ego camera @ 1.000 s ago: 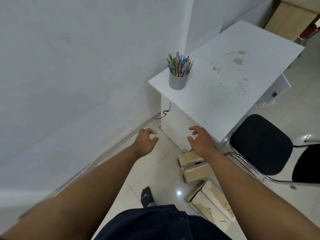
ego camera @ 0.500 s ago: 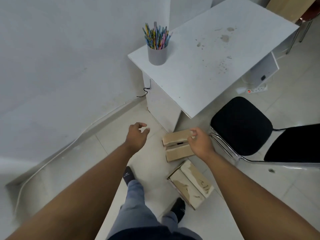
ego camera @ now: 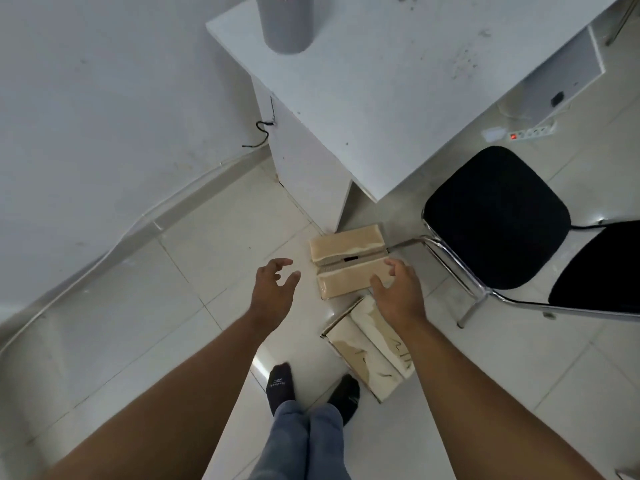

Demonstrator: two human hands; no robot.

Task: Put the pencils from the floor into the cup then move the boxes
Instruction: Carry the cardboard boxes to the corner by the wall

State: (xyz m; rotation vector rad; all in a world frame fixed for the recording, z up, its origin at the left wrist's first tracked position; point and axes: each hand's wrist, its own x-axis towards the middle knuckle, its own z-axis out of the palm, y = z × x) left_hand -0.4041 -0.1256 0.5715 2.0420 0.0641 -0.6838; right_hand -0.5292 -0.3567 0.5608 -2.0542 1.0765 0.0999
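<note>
Two tan cardboard boxes lie on the tiled floor beside the white desk. The far box [ego camera: 346,258] lies with its top flaps parted. The near box [ego camera: 370,351] lies at an angle, worn and pale. My right hand [ego camera: 398,292] hovers over the far box's near right corner, fingers spread and loosely bent, holding nothing. Just left of that box, my left hand [ego camera: 273,289] hangs with fingers spread, empty. The grey cup [ego camera: 287,22] stands on the desk's near corner, with pencil ends just showing at the frame's top edge. No pencils show on the floor.
The white desk [ego camera: 398,81] overhangs the far box. A black chair [ego camera: 495,216] with chrome legs stands right of the boxes. A power strip [ego camera: 530,131] and a black cable [ego camera: 259,133] lie near the wall. My socked feet [ego camera: 311,386] stand by the near box.
The view has dropped and closed in on the floor. Both hands have come down toward the far box, the right hand from its top edge to its near right corner.
</note>
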